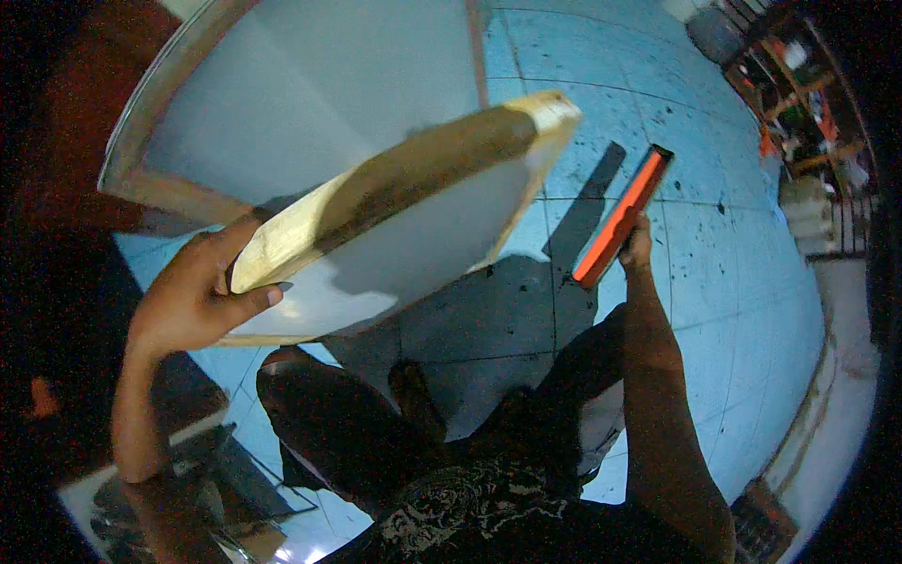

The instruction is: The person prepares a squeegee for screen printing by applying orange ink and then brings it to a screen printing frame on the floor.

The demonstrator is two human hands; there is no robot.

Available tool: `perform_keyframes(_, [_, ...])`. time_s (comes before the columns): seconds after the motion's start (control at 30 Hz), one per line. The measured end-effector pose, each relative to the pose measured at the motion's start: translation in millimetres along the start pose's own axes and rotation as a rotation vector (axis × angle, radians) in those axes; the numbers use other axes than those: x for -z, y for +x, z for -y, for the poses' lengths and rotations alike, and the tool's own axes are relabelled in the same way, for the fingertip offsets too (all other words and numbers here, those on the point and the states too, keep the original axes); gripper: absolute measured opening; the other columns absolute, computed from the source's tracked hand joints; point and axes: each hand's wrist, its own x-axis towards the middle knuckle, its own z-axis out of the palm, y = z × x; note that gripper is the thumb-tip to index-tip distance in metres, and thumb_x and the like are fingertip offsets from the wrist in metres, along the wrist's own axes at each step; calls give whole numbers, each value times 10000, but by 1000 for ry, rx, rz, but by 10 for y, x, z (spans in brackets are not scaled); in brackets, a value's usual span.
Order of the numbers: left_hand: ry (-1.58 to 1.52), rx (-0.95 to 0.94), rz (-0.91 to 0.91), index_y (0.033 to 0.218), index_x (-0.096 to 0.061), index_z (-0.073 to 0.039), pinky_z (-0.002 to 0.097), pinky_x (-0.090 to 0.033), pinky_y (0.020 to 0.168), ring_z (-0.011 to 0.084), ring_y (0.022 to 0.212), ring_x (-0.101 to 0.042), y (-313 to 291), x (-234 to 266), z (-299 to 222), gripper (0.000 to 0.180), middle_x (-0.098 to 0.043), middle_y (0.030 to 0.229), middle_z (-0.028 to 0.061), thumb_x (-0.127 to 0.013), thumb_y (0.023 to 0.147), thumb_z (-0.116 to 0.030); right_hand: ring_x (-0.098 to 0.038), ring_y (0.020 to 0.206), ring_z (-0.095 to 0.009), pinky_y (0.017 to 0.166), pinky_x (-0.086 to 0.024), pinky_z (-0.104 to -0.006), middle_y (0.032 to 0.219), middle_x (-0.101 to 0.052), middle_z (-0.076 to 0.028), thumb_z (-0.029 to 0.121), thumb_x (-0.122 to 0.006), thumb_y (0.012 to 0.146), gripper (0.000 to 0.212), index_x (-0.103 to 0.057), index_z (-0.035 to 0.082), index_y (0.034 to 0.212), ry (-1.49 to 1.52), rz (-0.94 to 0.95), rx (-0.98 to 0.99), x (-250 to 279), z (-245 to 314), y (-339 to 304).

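My left hand (pixel 202 301) is closed on the near left corner of a wooden screen-printing frame (pixel 282 249), thumb on the near side. The frame hangs tilted above my knees, its pale mesh (pixel 451 226) partly in shadow. One long side of the frame faces up. Off to the right, my right hand (pixel 638 246) grips a long, narrow squeegee (pixel 620 221) with an orange face and dark ends, held slanted and apart from the frame. Most of my right fingers are hidden behind it.
A larger mesh screen (pixel 310 85) in a worn frame stands at the upper left, just beyond the held one. Blue-lit floor tiles (pixel 723 282) carry dark specks. Cluttered shelves (pixel 799 94) line the far right. Dark flat pieces (pixel 216 479) lie at the lower left.
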Motion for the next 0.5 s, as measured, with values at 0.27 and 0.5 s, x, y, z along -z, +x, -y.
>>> perform_keyframes(0.27, [152, 87, 133, 950, -588, -35, 327, -475, 583, 242, 638, -594, -765, 179, 451, 354, -610, 769, 105, -772, 678, -167, -561, 729, -164, 677, -515, -319, 869, -550, -11, 291, -525, 933, 215, -495, 136, 1079, 35, -43, -38, -439, -59, 120])
perform_keyframes(0.5, [120, 394, -44, 960, -639, -41, 312, -509, 652, 190, 705, -639, -2084, 66, 808, 428, -650, 796, 86, -833, 587, -117, -578, 978, -239, 889, -478, -391, 1025, -603, -53, 360, -527, 926, 370, -516, 115, 1203, 40, 92, -88, -365, -299, 322])
